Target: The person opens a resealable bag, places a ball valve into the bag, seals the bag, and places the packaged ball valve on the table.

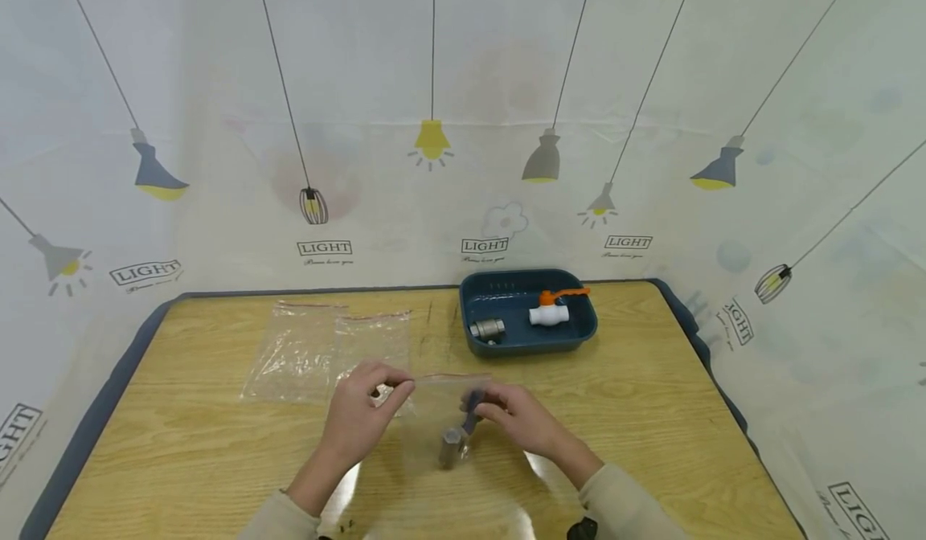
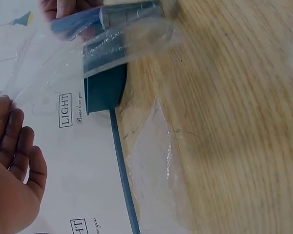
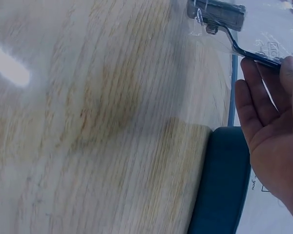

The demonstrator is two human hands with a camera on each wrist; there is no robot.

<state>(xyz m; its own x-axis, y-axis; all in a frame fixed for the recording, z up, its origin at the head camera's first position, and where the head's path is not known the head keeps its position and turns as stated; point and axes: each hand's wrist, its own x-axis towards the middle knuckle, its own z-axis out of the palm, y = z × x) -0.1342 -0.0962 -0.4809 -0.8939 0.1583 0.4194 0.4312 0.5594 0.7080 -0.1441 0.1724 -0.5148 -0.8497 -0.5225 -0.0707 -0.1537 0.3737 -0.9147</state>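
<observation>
My left hand [image 1: 358,421] pinches the upper corner of a clear zip bag [image 1: 428,411] between thumb and forefinger, with the other fingers loosely curled in the left wrist view. A metal ball valve [image 1: 450,447] with a blue lever handle [image 1: 472,413] hangs upright within the bag's outline, over the near middle of the table. With thumb and fingertips, my right hand [image 1: 526,423] pinches the end of that handle. Clear film wraps the valve body in the right wrist view and passes in front of the valve in the left wrist view.
Behind the hands stands a dark blue tray [image 1: 531,348] holding another metal valve [image 1: 488,329] and a white valve [image 1: 550,315] with an orange lever. Two flat clear zip bags [image 1: 289,355] lie on the wooden table [image 1: 195,427] at left. A lamp-printed curtain [image 1: 376,58] surrounds the table.
</observation>
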